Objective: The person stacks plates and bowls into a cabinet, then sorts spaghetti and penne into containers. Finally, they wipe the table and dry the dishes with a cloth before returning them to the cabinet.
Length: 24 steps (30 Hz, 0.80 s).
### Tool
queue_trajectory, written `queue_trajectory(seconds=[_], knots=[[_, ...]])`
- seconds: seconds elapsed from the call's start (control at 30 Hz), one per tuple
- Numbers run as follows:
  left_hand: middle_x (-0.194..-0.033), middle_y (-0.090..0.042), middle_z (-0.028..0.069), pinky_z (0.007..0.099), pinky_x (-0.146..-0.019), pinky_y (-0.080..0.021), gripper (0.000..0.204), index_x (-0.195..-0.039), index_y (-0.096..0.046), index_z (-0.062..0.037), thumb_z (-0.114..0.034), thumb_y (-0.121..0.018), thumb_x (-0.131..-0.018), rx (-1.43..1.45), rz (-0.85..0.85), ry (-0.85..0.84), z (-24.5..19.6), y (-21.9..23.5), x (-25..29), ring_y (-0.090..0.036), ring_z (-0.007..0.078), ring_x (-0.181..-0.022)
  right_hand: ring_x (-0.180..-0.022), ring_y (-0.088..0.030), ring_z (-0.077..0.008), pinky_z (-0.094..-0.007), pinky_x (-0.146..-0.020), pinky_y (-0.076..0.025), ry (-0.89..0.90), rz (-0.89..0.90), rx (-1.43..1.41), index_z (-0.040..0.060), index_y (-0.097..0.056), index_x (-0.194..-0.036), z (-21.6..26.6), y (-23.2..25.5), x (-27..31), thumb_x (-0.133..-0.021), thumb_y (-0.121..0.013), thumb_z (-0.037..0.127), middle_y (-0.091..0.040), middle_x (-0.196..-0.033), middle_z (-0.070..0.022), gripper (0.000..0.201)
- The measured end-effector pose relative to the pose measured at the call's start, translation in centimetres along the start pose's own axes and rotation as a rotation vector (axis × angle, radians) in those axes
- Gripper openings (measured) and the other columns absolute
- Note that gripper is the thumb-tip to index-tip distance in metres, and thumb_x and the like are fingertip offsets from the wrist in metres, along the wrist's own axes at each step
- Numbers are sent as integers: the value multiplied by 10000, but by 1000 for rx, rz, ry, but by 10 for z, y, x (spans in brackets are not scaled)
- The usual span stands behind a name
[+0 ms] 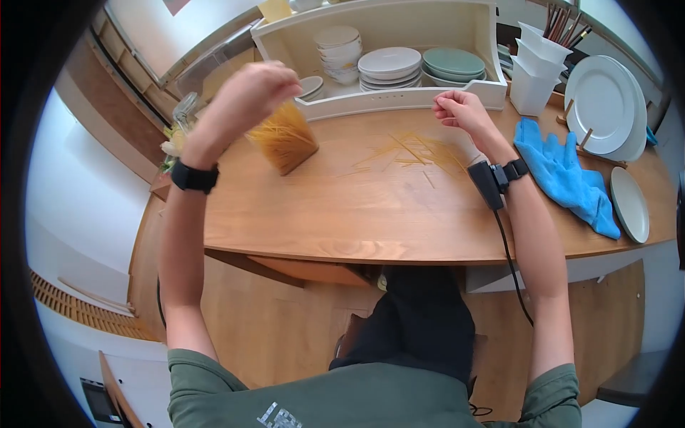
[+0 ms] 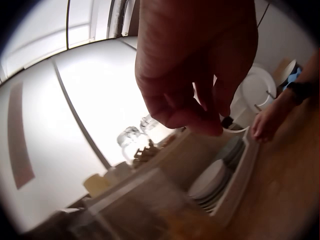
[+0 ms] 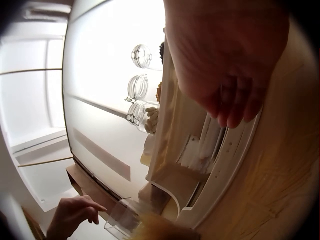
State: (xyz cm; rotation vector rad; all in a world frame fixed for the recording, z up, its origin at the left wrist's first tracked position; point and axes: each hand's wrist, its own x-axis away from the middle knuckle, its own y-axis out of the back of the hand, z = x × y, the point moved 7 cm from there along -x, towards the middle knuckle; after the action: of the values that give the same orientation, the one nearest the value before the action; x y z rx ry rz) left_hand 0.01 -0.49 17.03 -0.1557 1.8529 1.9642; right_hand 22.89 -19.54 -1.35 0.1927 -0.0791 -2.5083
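Observation:
A clear container (image 1: 289, 146) of dry spaghetti stands tilted-looking on the table's left side. My left hand (image 1: 253, 96) is raised over it, fingers loosely bent, holding nothing visible; the right wrist view shows this hand (image 3: 75, 215) beside the container's clear rim (image 3: 117, 220). Loose spaghetti sticks (image 1: 414, 150) lie scattered across the middle of the table. To their upper right, my right hand (image 1: 467, 118) hovers with its fingers loosely curled. Nothing shows between its fingers in the right wrist view, where the hand (image 3: 230, 60) hangs near the shelf edge.
A cream shelf (image 1: 399, 100) at the back holds stacked bowls (image 1: 339, 53), white plates (image 1: 390, 64) and green dishes (image 1: 453, 63). At right are white holders (image 1: 531, 78) with utensils, a blue glove (image 1: 571, 171), upright plates (image 1: 599, 103) and an oval plate (image 1: 629, 205). Glass jars (image 3: 140, 87) stand behind.

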Motion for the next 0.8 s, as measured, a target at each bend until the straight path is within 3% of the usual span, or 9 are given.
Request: queue_trajectory(seconds=[0.17,0.23,0.27,0.33,0.4,0.47,0.53,0.63,0.8], knots=[[-1059,-616,144,411,-827,-512,293,-1088,-621,-42,-245,-651,-879,-69,452,71,-29,-122,22,-609,327,-984,-841,-653,-155,-298,-729,-526,87,-89,386,5,-673,-948,-4,27,-7,-901,-602,199,-702,-875,-92,212],[-1083,-605,144,421,-847,-507,320,-1117,-600,-47,-253,-648,-878,-53,508,97,-25,-152,28,-601,332,-1007,-861,-676,-249,-354,-763,-532,177,-156,1062,21,-696,-947,1,40,-4,-833,-646,197,-714,-890,-149,215],[-1073,-602,147,421,-847,-504,302,-1099,-592,-41,-240,-642,-877,-32,516,109,-21,-164,30,-599,333,-1004,-861,-676,-249,-354,-763,-532,173,-157,1070,21,-696,-947,1,51,-2,-833,-646,197,-714,-890,-149,215],[-1064,-600,150,420,-847,-502,285,-1082,-585,-35,-227,-635,-877,0,518,117,-17,-176,31,-598,333,-1001,-789,-658,-233,-348,-726,-520,-4,148,1206,4,-670,-958,-7,60,4,-758,-713,192,-694,-857,-105,278],[-1031,-604,153,422,-824,-502,211,-1011,-578,-29,-187,-620,-877,82,357,96,-17,-175,29,-597,335,-985,-785,-657,-222,-335,-712,-523,-97,245,1191,1,-669,-966,10,61,23,-722,-750,185,-693,-855,-108,316],[-996,-610,156,427,-803,-498,177,-983,-574,-29,-162,-611,-872,95,335,83,-14,-182,25,-597,343,-962,-783,-655,-219,-322,-704,-526,-326,290,1090,2,-667,-964,4,69,34,-704,-762,167,-690,-855,-112,323],[-960,-616,159,432,-782,-494,143,-955,-571,-28,-138,-602,-868,101,309,71,-11,-186,18,-596,350,-939,-792,-661,-217,-325,-699,-531,-340,270,1122,-2,-673,-947,-2,70,28,-708,-758,137,-696,-854,-122,288],[-896,-623,168,442,-751,-481,99,-903,-568,-21,-108,-589,-862,150,306,70,-8,-196,3,-592,367,-897,-836,-675,-273,-376,-729,-530,-1,151,1170,-15,-679,-914,-11,60,1,-775,-705,131,-703,-870,-170,203],[-895,-621,173,434,-749,-473,65,-863,-577,-12,-75,-585,-848,248,296,48,-14,-209,-21,-586,372,-895,-917,-657,-361,-421,-798,-521,93,87,1136,26,-695,-907,-15,31,-7,-811,-668,153,-687,-945,-214,161]])
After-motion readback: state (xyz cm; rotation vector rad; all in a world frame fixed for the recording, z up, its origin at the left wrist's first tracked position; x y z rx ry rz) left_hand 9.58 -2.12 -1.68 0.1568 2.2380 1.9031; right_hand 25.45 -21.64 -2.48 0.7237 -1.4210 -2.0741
